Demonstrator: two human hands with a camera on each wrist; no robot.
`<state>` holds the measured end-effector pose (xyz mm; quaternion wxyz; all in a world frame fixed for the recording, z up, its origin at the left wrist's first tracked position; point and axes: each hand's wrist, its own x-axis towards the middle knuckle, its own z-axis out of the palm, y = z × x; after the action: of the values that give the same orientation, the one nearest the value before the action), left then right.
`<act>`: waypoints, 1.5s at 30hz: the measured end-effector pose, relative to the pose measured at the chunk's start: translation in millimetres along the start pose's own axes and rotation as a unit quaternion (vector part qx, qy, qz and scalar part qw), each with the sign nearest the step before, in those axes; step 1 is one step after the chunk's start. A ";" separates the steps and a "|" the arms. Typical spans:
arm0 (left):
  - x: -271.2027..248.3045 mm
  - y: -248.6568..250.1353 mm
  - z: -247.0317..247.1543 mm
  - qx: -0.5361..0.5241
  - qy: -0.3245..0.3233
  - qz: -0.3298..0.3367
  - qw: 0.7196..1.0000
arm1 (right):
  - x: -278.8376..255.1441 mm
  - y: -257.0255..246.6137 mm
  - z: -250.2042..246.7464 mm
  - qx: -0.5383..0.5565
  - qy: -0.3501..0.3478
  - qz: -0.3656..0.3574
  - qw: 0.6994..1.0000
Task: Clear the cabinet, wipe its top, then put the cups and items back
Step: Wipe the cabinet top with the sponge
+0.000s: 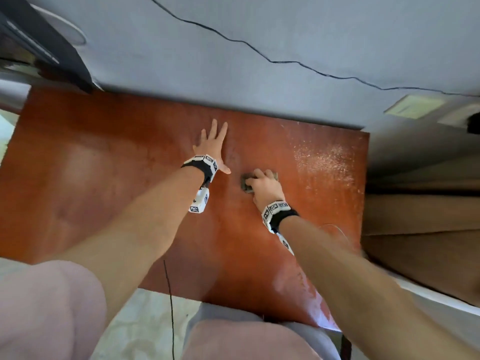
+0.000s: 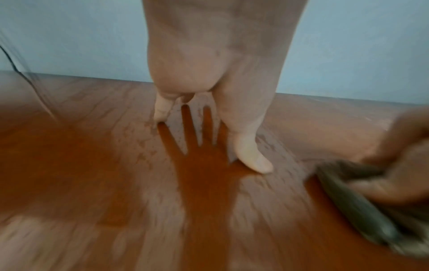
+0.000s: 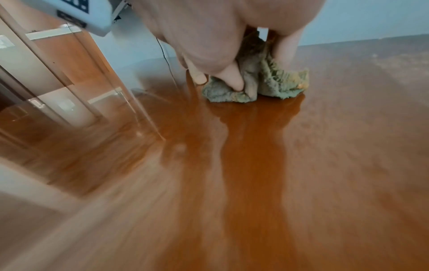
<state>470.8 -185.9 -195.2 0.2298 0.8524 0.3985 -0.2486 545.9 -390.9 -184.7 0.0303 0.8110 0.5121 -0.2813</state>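
The right hand [image 1: 265, 187] pinches a bunched grey-green cloth [image 1: 246, 183] against the reddish wooden cabinet top [image 1: 104, 165], fingers [image 3: 234, 80] curled into its folds. The cloth sits near the top's centre, its long axis running roughly 9 to 3 o'clock. At its 10 o'clock the left hand [image 1: 211, 146] lies flat, fingers spread, pointing toward 12. A dusty white patch [image 1: 324, 159] lies at the cloth's 2 o'clock. The wristbands' [image 1: 275, 207] square markers carry no legible writing.

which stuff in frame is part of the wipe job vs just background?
In play:
cabinet top
cloth, gripped by right hand
left hand, flat on the top
dusty patch

Background:
wall cable
wall socket
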 end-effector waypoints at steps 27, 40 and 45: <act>-226.2 114.0 167.9 0.110 -0.062 0.125 0.984 | -322.6 105.8 153.8 0.124 0.029 0.115 0.985; -230.1 145.0 220.3 0.125 -0.098 0.131 0.979 | -307.7 135.3 165.5 0.145 0.095 0.140 0.975; -228.4 143.1 222.8 0.102 -0.101 0.129 0.981 | -257.5 155.8 135.3 0.140 0.131 0.140 0.971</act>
<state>403.1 -528.9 -200.7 0.2113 0.8862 0.2322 -0.3407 538.8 -719.8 -210.0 -0.1121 0.9006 0.3483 -0.2346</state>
